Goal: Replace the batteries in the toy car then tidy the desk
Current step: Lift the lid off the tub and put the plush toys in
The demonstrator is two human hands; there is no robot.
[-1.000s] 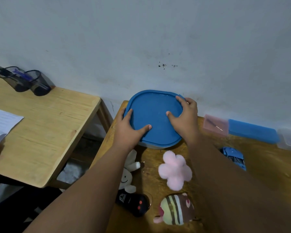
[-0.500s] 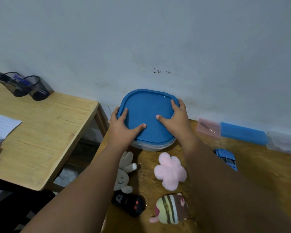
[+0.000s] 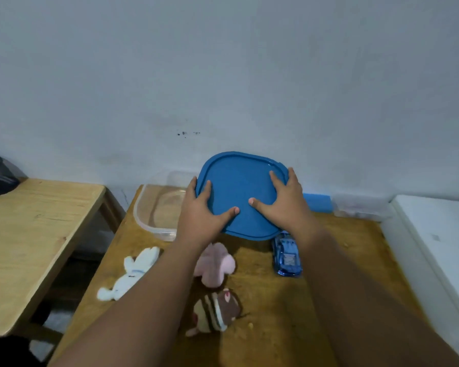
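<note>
Your left hand [image 3: 202,207] and right hand [image 3: 284,200] carry the blue lid [image 3: 239,186] between them, one at each side edge. Each thumb lies flat on the top face and the fingers spread up to the rim. How far they wrap underneath is hidden, but the lid hangs clear of the desk [image 3: 329,260], so I judge that both hands grip it and do not merely rest on it. The lid is off the clear tub [image 3: 154,207], which stands open just to its left by the wall. The lid's near edge overhangs the nose of the car [image 3: 286,256].

The car lies on the desk just beside your right wrist, apart from the pink plush [image 3: 215,263], the striped plush [image 3: 215,311] and the white rabbit [image 3: 130,274] to its left. Neither hand touches it.

The lid looks like thin moulded plastic: light, smooth and likely to flex, so a hold at opposite edges suits it. The car looks small, hard and glossy, probably light and a little slippery, and it may roll if nudged. Take it across the body at the sides, between the wheels. Where its battery hatch sits cannot be told from here.
</note>
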